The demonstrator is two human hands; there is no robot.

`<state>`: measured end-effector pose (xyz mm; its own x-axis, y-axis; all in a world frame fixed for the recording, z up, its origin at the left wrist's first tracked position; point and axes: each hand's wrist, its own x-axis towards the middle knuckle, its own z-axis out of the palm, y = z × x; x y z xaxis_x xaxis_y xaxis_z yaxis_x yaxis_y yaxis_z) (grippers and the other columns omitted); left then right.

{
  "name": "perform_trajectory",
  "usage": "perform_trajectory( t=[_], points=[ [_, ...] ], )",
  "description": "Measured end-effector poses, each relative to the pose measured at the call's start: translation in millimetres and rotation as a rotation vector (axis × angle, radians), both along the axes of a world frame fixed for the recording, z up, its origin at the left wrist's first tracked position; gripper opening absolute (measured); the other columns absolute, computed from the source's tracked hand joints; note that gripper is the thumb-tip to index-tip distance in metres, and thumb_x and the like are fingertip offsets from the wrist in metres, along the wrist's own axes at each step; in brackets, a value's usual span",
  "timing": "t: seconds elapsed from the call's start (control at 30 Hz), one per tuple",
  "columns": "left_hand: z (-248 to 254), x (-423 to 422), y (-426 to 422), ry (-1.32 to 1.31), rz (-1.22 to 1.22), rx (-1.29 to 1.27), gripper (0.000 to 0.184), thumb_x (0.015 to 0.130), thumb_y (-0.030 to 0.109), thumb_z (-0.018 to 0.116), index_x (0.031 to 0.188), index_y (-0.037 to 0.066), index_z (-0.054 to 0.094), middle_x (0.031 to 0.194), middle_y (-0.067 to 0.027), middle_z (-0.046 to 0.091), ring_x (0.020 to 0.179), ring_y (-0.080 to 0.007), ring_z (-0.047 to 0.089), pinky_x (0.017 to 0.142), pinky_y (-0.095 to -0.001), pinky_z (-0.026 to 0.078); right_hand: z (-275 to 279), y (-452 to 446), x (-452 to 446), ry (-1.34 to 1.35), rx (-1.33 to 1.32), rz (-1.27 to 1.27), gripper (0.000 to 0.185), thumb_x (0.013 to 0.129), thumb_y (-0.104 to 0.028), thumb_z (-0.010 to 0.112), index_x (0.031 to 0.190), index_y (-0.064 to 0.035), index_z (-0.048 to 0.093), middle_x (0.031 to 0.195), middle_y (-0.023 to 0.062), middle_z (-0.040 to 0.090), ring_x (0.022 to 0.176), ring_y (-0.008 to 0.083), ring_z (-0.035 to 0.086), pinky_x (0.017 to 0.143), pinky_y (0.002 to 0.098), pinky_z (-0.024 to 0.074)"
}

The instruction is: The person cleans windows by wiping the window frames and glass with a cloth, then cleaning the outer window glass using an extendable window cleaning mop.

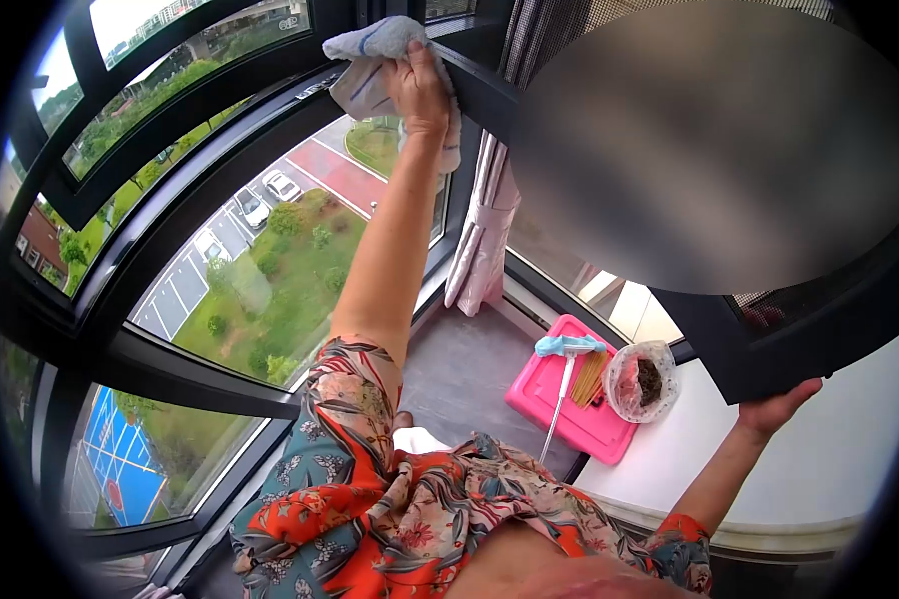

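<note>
The striped cloth (363,88) was up against the dark frame bar (481,80), at the end of a raised arm. Nearest lay the flowered garment (410,509), its sleeves reaching to the elbows. To the right, the right hand (772,407) touched the lower edge of a dark panel (794,354); one digit stuck out sideways, but the others were partly hidden, so whether they pinched the edge I could not tell. Below the panel spread a white surface (819,449). Beside it sat a pink box (539,391), bearing a white-handled tool (566,377) with a blue head, a tan bundle (589,381) and a clear bag (668,371) with dark contents. Farther off, the left hand (420,95) held the cloth, its fingers bent and pinching the fabric, which draped down on both sides. A tied pale curtain (484,230) hung below and to the right. Outside, far down, were a green lawn (280,290), parked white cars (253,208) and a blue court (120,459).
</note>
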<state>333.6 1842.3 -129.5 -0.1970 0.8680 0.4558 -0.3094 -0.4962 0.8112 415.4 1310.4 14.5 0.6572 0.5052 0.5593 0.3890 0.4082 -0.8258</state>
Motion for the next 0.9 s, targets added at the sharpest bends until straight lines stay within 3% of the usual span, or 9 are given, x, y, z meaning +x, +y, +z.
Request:
perform_trajectory(
  t=[0.1, 0.23, 0.3, 0.4, 0.5, 0.6, 0.7, 0.73, 0.9],
  points=[
    [13, 9, -33, -0.206, -0.147, -0.034, 0.048, 0.091, 0.036, 0.039, 0.114, -0.004, 0.051, 0.12, -0.0217, 0.045, 0.113, -0.0376, 0.038, 0.098, -0.0402, 0.023, 7, -1, -1, 0.005, 0.018, 0.048, 0.079, 0.082, -0.066, 0.038, 0.137, -0.0097, 0.027, 0.131, 0.0106, 0.042, 0.113, 0.028, 0.048, 0.094, 0.0421, 0.0438],
    [42, -6, -226, -0.055, -0.338, 0.227, 0.049, 0.087, 0.031, 0.044, 0.124, -0.002, 0.043, 0.13, -0.0225, 0.037, 0.124, -0.0394, 0.027, 0.105, -0.0444, 0.01, 4, -12, 4, -0.009, 0.042, -0.106, 0.081, 0.082, -0.066, 0.039, 0.137, -0.009, 0.027, 0.133, 0.0094, 0.039, 0.115, 0.0264, 0.046, 0.096, 0.0411, 0.0415],
    [57, -21, -301, -0.003, -0.453, 0.345, 0.052, 0.086, 0.028, 0.046, 0.129, -0.001, 0.039, 0.135, -0.0229, 0.033, 0.129, -0.0403, 0.022, 0.108, -0.0465, 0.004, 30, 14, -15, -0.002, 0.04, -0.224, 0.081, 0.081, -0.066, 0.039, 0.137, -0.0084, 0.026, 0.134, 0.0089, 0.038, 0.117, 0.0262, 0.044, 0.098, 0.0408, 0.0393],
    [56, -14, -350, 0.023, -0.473, 0.551, 0.054, 0.078, 0.019, 0.055, 0.128, 0.002, 0.042, 0.134, -0.0193, 0.036, 0.128, -0.0395, 0.026, 0.108, -0.0473, 0.011, 31, 16, -21, 0.021, 0.066, -0.315, 0.082, 0.081, -0.065, 0.041, 0.137, -0.0075, 0.026, 0.136, 0.0084, 0.036, 0.12, 0.0263, 0.04, 0.101, 0.041, 0.0359],
    [55, -8, -320, 0.124, -0.274, 0.875, 0.057, 0.075, 0.019, 0.059, 0.128, 0.005, 0.043, 0.134, -0.0158, 0.038, 0.127, -0.0359, 0.029, 0.109, -0.0461, 0.014, 42, 16, -20, 0.033, 0.05, -0.232, 0.082, 0.081, -0.065, 0.042, 0.137, -0.0069, 0.026, 0.136, 0.0084, 0.036, 0.121, 0.0265, 0.039, 0.102, 0.0414, 0.035],
    [51, 6, -276, 0.075, -0.266, 0.911, 0.05, 0.076, 0.031, 0.057, 0.12, 0.009, 0.051, 0.129, -0.0144, 0.044, 0.126, -0.0328, 0.034, 0.108, -0.045, 0.015, 43, 5, -11, 0.039, 0.028, -0.119, 0.083, 0.08, -0.065, 0.043, 0.137, -0.007, 0.026, 0.135, 0.0085, 0.037, 0.12, 0.0267, 0.042, 0.1, 0.0411, 0.0373],
    [65, -12, -208, 0.11, -0.212, 0.866, 0.04, 0.076, 0.035, 0.054, 0.102, 0.006, 0.064, 0.12, -0.0181, 0.052, 0.123, -0.0354, 0.038, 0.106, -0.0485, 0.016, 42, 6, -7, 0.071, 0.019, -0.127, 0.086, 0.078, -0.067, 0.044, 0.137, -0.0079, 0.026, 0.134, 0.0079, 0.039, 0.117, 0.0268, 0.045, 0.098, 0.0402, 0.0407],
    [85, -15, -180, -0.014, -0.12, 0.595, 0.039, 0.076, 0.033, 0.057, 0.099, 0.002, 0.064, 0.121, -0.019, 0.051, 0.121, -0.0373, 0.039, 0.104, -0.0474, 0.02, 48, 14, -14, 0.074, 0.044, -0.12, 0.084, 0.078, -0.067, 0.044, 0.137, -0.0089, 0.027, 0.133, 0.0073, 0.039, 0.117, 0.0261, 0.045, 0.097, 0.0401, 0.0414],
    [98, -20, -149, 0.087, 0.209, 0.587, 0.034, 0.067, 0.011, 0.071, 0.099, 0.004, 0.065, 0.119, -0.0126, 0.051, 0.118, -0.0302, 0.04, 0.096, -0.0371, 0.034, 39, -7, 5, -0.008, 0.053, 0.065, 0.082, 0.078, -0.067, 0.044, 0.137, -0.012, 0.027, 0.133, 0.0032, 0.041, 0.115, 0.0222, 0.046, 0.095, 0.0378, 0.0424]
  ],
)
